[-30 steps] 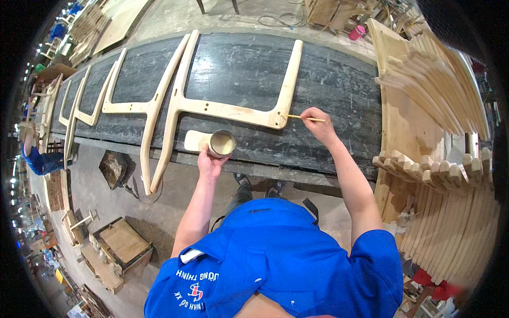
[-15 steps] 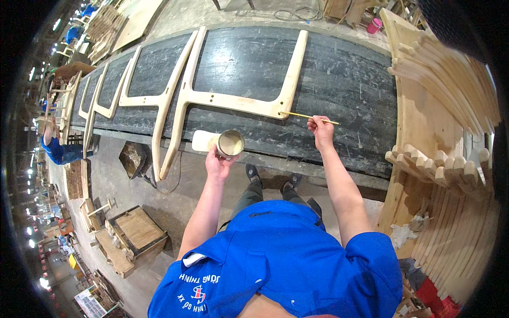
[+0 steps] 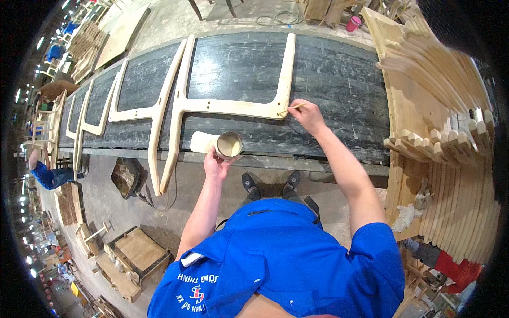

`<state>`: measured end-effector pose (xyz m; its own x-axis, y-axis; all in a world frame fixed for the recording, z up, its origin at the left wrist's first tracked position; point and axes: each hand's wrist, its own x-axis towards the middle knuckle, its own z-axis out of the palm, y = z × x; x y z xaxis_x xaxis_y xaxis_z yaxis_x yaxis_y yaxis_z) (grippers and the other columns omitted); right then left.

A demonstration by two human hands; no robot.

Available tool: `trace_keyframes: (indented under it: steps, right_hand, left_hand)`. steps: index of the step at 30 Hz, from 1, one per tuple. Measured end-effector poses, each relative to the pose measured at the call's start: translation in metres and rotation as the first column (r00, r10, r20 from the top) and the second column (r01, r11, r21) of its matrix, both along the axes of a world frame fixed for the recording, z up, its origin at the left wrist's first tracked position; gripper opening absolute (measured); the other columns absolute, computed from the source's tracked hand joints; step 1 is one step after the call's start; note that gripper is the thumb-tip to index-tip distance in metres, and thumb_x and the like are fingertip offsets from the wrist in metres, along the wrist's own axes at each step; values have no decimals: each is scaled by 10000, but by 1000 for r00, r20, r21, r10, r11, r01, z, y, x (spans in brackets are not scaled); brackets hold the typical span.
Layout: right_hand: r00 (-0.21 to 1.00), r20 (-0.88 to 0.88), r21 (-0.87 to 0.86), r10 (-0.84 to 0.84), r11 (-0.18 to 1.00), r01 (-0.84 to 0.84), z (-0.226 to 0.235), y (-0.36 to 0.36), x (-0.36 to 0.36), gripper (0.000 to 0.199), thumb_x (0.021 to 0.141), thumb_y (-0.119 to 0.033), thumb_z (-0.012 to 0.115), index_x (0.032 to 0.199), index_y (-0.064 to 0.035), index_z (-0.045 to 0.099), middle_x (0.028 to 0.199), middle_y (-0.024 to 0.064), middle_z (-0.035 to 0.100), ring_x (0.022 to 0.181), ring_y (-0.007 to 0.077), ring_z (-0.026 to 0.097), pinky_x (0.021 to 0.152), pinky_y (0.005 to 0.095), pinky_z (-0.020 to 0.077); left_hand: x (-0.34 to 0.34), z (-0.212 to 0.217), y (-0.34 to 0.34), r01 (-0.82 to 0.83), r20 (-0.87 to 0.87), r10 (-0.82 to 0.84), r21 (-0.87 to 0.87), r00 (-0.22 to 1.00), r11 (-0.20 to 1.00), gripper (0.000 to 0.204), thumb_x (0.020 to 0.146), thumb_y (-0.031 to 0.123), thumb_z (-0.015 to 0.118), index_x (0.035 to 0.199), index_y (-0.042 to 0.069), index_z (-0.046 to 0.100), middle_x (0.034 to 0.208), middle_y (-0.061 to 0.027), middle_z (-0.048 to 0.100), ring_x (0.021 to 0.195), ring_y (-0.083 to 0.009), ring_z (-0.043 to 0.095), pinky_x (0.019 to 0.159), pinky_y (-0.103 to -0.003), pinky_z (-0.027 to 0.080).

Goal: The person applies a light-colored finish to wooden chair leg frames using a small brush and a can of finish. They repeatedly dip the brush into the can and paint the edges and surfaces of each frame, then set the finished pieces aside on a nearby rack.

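Observation:
A round can [image 3: 236, 153] of cream-coloured paste or liquid rests in my left hand [image 3: 216, 167], whose fingers curl round it at the table's near edge. A pale, rounded piece [image 3: 201, 141] sticks out on the can's left side; I cannot tell whether it is attached. My right hand [image 3: 309, 116] pinches a thin wooden stick [image 3: 295, 107]. The stick's tip touches the near right corner of a pale wooden chair frame [image 3: 233, 106], close to its small dark holes. This frame lies flat on the dark table [image 3: 339, 100], one leg reaching over the near edge.
More wooden frames [image 3: 137, 114] lie in a row to the left. Stacked curved wooden parts [image 3: 419, 69] stand in a wooden rack at the right. A wooden box [image 3: 142, 248] is on the floor at the left. A co-worker in blue [image 3: 46, 175] is at the far left.
My right hand has moved left and up, nearer the frame's corner, and the stick's angle has changed. My left hand still holds the can. The whole view has shifted slightly.

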<state>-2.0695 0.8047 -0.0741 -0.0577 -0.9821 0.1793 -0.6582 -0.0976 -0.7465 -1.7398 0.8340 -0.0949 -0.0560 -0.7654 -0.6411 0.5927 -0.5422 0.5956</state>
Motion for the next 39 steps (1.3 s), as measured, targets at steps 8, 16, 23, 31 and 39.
trace_keyframes:
  steps: [8,16,23,31,39]
  right_hand:
    - [808,-258,359,529,829,-429,44,-49,18,94,739,-58,526,766,-52,615,827,123,605,800,302,594,684,396,466]
    - [935,-73,264,348,910,-318,53,-29,6,134,707,-6,534,780,-56,635,798,103,614,764,256,598,675,344,468]
    - [864,448,223,-230,965,142,54,1,1,90,813,-112,607,809,-24,590,697,26,607,629,89,573,564,222,462]
    - [509,722,76,-470,784,616,103,-13,-141,268,894,-267,520,775,-33,572,633,47,576,554,129,557,509,246,458]
    - [178,968,-24,-179,636,771,258,-58,-352,218,836,-277,576,873,-64,549,710,86,589,535,142,523,383,237,338]
  left_hand:
    - [44,-3,-18,105,4,-105,-32,995,994,403,953,354,337,1222,76,450,1238,-112,478,1123,-309,487,868,-576,449]
    - [75,-3,-34,85,18,-85,-13,996,996,392,945,357,366,1219,92,453,1232,-100,471,1115,-307,493,877,-575,437]
    - [60,-10,-49,200,-71,-201,-15,977,980,386,949,354,338,1214,91,435,1236,-106,477,1119,-319,483,811,-574,448]
    - [7,9,-81,258,-142,-280,-159,949,953,422,927,371,376,1201,67,478,1200,-133,510,1063,-341,517,836,-550,462]
    - [-36,32,-95,111,-197,-149,-192,969,975,405,925,368,359,1166,79,509,1158,-127,555,1017,-345,552,805,-549,481]
